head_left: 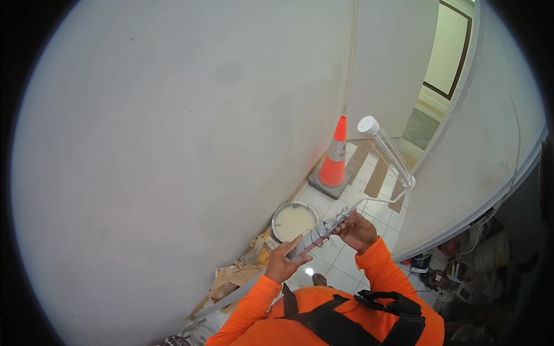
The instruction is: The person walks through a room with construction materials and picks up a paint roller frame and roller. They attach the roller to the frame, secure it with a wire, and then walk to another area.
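A bare paint roller frame (394, 154), with a white end cap and a cage without a sleeve, points up and away to the right. Its bent wire leads down to a handle bound with silver tape (314, 236) to a long grey pole (238, 294). My left hand (283, 261) is wrapped round the pole just below the binding. Higher up, where the wire meets the handle, my right hand (358, 232) is closed with its fingers bent against the taped part. Some tape there looks crumpled and loose; what lies under my right fingers is partly hidden.
A round bucket (295, 221) of off-white liquid stands beside the left wall. Beyond it is an orange traffic cone (333, 167). Brown paper and bags (235, 281) lie along the wall's foot. Tools and containers (461, 268) crowd the right, under a curved white panel (482, 173).
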`<move>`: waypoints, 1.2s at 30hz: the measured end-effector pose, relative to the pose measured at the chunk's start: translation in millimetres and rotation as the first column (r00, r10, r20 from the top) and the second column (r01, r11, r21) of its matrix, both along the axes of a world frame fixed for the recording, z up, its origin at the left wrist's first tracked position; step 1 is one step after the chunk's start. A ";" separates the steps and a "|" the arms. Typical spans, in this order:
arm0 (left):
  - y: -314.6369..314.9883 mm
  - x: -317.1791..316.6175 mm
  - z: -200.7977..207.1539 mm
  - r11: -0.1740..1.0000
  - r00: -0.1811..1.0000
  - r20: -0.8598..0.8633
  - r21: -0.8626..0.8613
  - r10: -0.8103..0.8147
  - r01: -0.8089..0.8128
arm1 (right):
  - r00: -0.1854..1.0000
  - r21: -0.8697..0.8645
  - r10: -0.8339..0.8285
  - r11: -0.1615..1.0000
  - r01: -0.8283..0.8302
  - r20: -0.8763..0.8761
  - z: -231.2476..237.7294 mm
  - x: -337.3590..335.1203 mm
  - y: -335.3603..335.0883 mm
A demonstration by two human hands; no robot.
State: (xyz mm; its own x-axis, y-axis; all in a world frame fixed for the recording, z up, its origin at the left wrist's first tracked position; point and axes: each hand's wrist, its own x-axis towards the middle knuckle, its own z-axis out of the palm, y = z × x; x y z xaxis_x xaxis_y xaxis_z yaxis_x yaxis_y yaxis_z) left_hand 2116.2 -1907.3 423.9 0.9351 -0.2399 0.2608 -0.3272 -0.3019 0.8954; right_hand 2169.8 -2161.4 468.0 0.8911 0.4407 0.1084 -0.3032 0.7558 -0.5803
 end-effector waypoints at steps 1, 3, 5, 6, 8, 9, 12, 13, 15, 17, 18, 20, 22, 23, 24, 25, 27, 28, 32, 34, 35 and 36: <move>0.8 -0.2 -0.4 1.000 1.000 -0.021 0.004 -0.005 0.005 | 1.000 -0.012 -0.006 1.000 0.006 -0.006 -2.0 -1.6 0.1; 0.0 2.9 -5.6 1.000 1.000 0.008 -0.020 -0.006 0.006 | 1.000 -0.022 -0.017 1.000 0.017 0.004 -2.1 -0.4 0.5; 1.1 -1.0 -6.5 1.000 1.000 -0.016 -0.021 -0.006 0.006 | 0.999 -0.007 -0.026 1.000 0.026 0.020 -2.9 -2.3 2.8; 1.5 -0.5 -4.6 1.000 0.999 -0.047 -0.014 -0.008 0.007 | 0.999 -0.003 -0.042 0.999 0.042 -0.002 -2.3 -3.2 4.8; 1.9 0.2 2.0 1.000 0.996 -0.090 -0.003 -0.008 0.008 | 0.996 0.002 -0.075 0.997 0.075 -0.039 0.7 -3.6 9.2; 1.5 -0.1 4.7 1.000 0.994 -0.105 0.001 -0.006 0.006 | 0.996 0.018 -0.075 0.997 0.076 -0.046 -0.2 -4.0 9.6; 1.3 -0.3 5.1 1.000 0.995 -0.102 0.001 -0.007 0.007 | 0.995 0.048 -0.078 0.996 0.081 -0.057 -2.1 -4.0 10.5; 1.5 0.9 3.8 1.000 0.996 -0.094 -0.003 -0.009 0.008 | 0.995 0.044 -0.080 0.996 0.082 -0.059 -2.2 -3.5 10.3; 2.8 3.1 -2.3 1.000 0.997 -0.076 -0.018 -0.015 0.013 | 0.994 0.044 -0.080 0.996 0.084 -0.074 -2.0 -3.0 11.4; 2.2 3.3 -9.0 0.998 0.992 -0.119 -0.050 -0.038 0.032 | 0.992 0.049 -0.081 0.995 0.086 -0.101 -2.2 -5.1 10.7; 2.1 2.9 -11.8 0.996 0.984 -0.170 -0.072 -0.057 0.046 | 0.992 0.027 -0.083 0.996 0.086 -0.095 -2.8 -6.3 9.9; 3.7 7.0 -5.0 0.993 0.964 -0.247 -0.084 -0.102 0.083 | 0.993 -0.006 -0.096 0.995 0.096 -0.073 -4.6 -7.7 9.0; 3.0 10.8 6.6 0.989 0.940 -0.309 -0.082 -0.141 0.122 | 0.997 0.011 -0.062 0.998 0.062 -0.049 -7.6 -4.8 4.8; 3.2 11.4 7.8 0.990 0.951 -0.277 -0.069 -0.138 0.124 | 0.998 0.015 -0.044 0.999 0.044 -0.036 -7.2 -2.6 2.5; 3.8 10.4 7.5 0.991 0.960 -0.244 -0.055 -0.134 0.125 | 0.998 -0.004 -0.042 0.999 0.042 -0.036 -5.6 -1.2 0.4; 3.3 7.4 5.2 0.991 0.967 -0.219 -0.042 -0.130 0.124 | 0.998 -0.024 -0.039 0.999 0.038 -0.046 -4.2 -4.1 -1.9; 4.7 8.8 -0.1 0.992 0.969 -0.214 -0.035 -0.122 0.117 | 0.997 -0.074 -0.044 0.996 0.039 -0.066 -0.2 -8.9 -4.8; 4.5 9.8 -2.7 0.993 0.971 -0.209 -0.032 -0.118 0.114 | 0.996 -0.106 -0.051 0.993 0.043 -0.073 3.9 -10.2 -6.3; 1.1 12.4 -13.2 0.992 0.983 -0.141 -0.062 -0.119 0.111 | 0.991 -0.122 -0.026 0.993 0.010 -0.133 2.1 -12.2 -16.9; 0.1 10.1 -18.7 0.994 0.987 -0.119 -0.041 -0.109 0.105 | 0.990 -0.117 -0.027 0.993 0.010 -0.141 2.1 -13.2 -16.8; 0.1 10.9 -20.0 0.994 0.988 -0.108 -0.040 -0.107 0.103 | 0.989 -0.114 -0.025 0.993 0.008 -0.144 1.8 -13.4 -15.9; 0.1 12.0 -21.0 0.994 0.990 -0.096 -0.039 -0.104 0.101 | 0.992 -0.125 -0.046 0.992 0.031 -0.121 -0.8 -13.0 -14.9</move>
State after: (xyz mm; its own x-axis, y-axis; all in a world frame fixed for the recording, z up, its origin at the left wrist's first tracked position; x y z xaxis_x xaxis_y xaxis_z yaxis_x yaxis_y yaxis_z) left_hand 2128.2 -1907.2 402.8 0.9276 -0.3282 0.1785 -0.2648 -0.2404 0.9339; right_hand 2156.8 -2176.3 467.3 0.9109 0.4088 -0.0563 -0.3502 0.6938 -0.6293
